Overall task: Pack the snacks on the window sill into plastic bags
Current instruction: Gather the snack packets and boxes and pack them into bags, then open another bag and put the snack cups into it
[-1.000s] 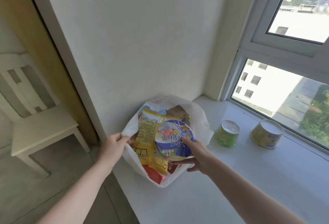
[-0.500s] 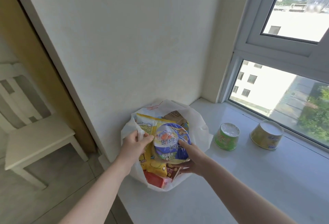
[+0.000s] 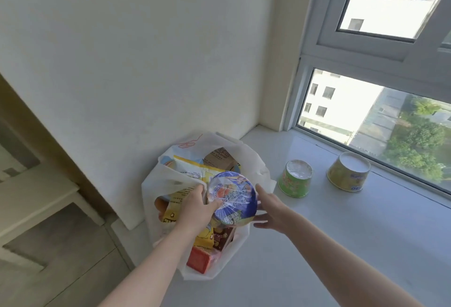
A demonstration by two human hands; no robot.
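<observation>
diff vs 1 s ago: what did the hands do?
The left hand left the bag rim, moved right and took hold of the blue bowl along with a bag handle. The right hand, which held the bowl, let go and now sits open beside it. The bowl stays on top of the snacks in the bag. The green cup and yellow cup are unmoved on the sill.

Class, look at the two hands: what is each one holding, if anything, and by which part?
The left hand grips the blue noodle bowl at its left rim. The right hand is open at its right side, holding nothing.
</observation>
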